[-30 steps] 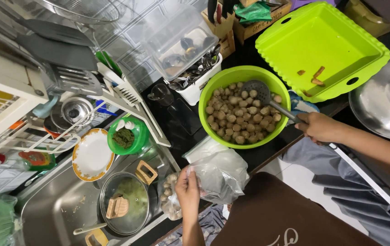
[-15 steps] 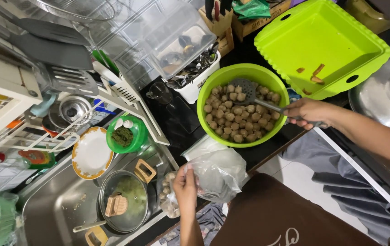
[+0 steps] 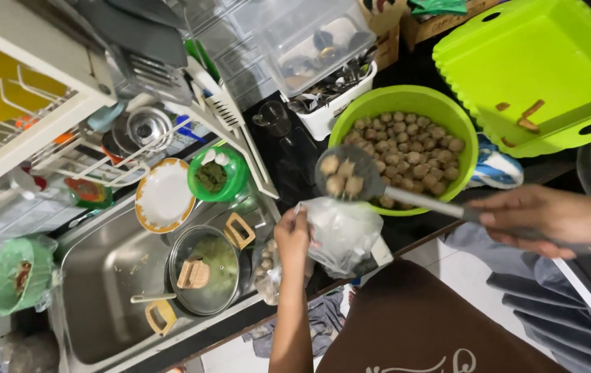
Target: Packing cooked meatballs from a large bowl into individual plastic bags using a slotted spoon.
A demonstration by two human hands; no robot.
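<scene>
Far left I see a green mesh-covered basket (image 3: 19, 273), contents unclear. The white wire dish rack (image 3: 40, 135) is cut off at the top edge, and the pots under it are hard to make out. In the steel sink (image 3: 102, 290) sits a glass-lidded pan with wooden handles (image 3: 202, 273); what is under the lid is a greenish blur. Just above it are a white plate with a yellow rim (image 3: 164, 195) and a small green bowl (image 3: 218, 173).

My left hand (image 3: 293, 238) is closed, pinching the rim of a clear plastic bag (image 3: 340, 233) at the counter edge; the bag's contents I can't tell. A second bag of balls (image 3: 266, 269) by the sink is half hidden behind my wrist.

A grey slotted ladle (image 3: 348, 174) carrying a few brown meatballs hovers just above the bag's mouth, overlapping the near rim of the round lime-green plastic bowl of meatballs (image 3: 440, 110). My right hand (image 3: 551, 220) is wrapped around the ladle handle; the handle's end is hidden under the fingers. Behind the bowl stands a clear-lidded cutlery box (image 3: 323, 48). At right the lime-green square tray (image 3: 537, 76) is cropped by the frame.
</scene>
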